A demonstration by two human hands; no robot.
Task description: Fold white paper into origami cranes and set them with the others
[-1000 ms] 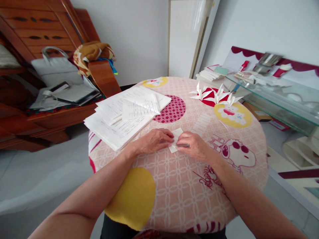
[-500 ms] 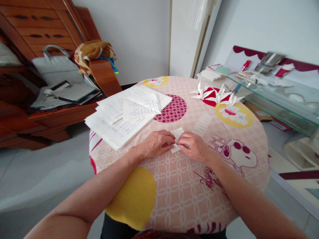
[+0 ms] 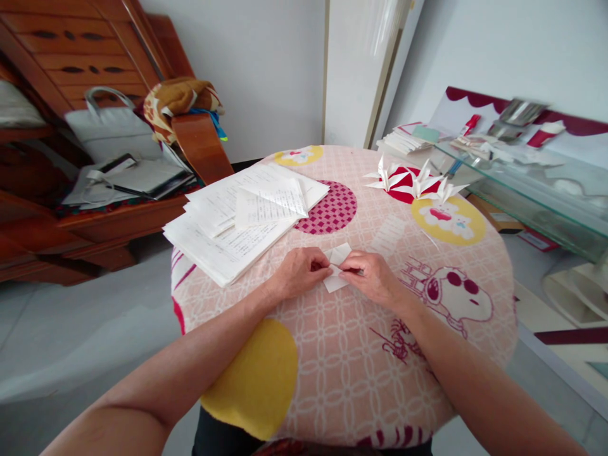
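Left hand (image 3: 300, 273) and right hand (image 3: 374, 277) pinch a small, flat piece of folded white paper (image 3: 336, 284)

The folded white paper lies on the round table draped in a pale pink, white-latticed cloth (image 3: 327, 361), in the gap between the two hands. One corner shows beyond the fingertips and another on the near side, towards the person.

The bare left forearm (image 3: 199, 354) slants up from the lower left, its wrist low over the cloth and nearly straight. The left hand lies back upward, knuckles bent, with thumb and forefinger drawn together at the paper's left part; the other fingers curl behind them. The bare right forearm (image 3: 460, 354) comes in from the lower right at a mirrored slant. The right hand is arched, its thumb and forefinger pinching at the paper's right part, the remaining fingers folded inward. The two sets of fingertips almost meet; whether a raised flap sits between them is too small to tell.

Beyond the left hand rests a stack of white handwritten sheets (image 3: 213, 256), topped by a white, written-on folded sheet (image 3: 270, 206). Farther off to the right stand white folded-paper cranes (image 3: 420, 185), close together.
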